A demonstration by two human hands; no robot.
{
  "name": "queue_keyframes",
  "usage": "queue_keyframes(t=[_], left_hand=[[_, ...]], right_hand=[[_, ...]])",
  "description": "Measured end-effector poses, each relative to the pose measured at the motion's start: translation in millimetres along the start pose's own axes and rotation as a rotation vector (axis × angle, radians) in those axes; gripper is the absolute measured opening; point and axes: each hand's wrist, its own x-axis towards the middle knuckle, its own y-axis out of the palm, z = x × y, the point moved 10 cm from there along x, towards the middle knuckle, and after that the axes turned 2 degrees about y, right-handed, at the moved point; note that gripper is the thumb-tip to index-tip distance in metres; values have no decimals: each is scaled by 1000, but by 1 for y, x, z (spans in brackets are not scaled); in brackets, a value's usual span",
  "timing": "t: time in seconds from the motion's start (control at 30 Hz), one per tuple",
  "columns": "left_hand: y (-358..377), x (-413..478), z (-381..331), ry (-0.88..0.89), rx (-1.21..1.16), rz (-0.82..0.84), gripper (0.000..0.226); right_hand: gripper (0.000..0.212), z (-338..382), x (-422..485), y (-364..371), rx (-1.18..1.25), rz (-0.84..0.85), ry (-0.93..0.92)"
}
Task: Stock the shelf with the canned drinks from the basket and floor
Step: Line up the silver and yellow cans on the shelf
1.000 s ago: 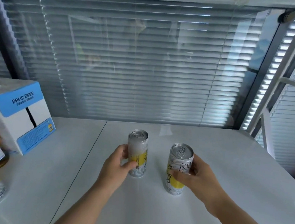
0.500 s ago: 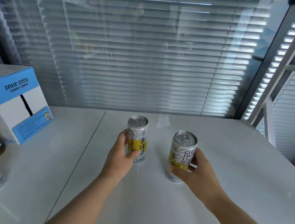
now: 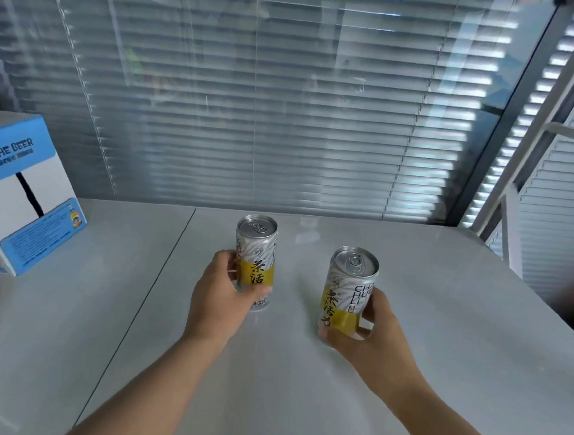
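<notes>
Can one (image 3: 256, 259) clasped by our left hand (image 3: 218, 303) | can two (image 3: 346, 290) by our right hand (image 3: 374, 337) | we judge both rigid, slick; grip mid-body.

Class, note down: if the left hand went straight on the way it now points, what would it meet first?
The left hand, holding a can, has bare shelf ahead; probably first the window blinds at the back, though depth is unclear.

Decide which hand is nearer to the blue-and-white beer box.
Left. The left hand, gripping a can, is right of the beer box; the right hand, gripping another can, is farther right.
</notes>
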Motion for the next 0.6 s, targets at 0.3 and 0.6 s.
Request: queue_keyframes(t=[0.3,0.6], left_hand=[[-16,16,11,-33,83,-51,49],[-17,33,16,-5,80,-42,47]], right_hand=[[51,14,39,22,-89,-39,-17],[75,22,84,67,-95,65,21]])
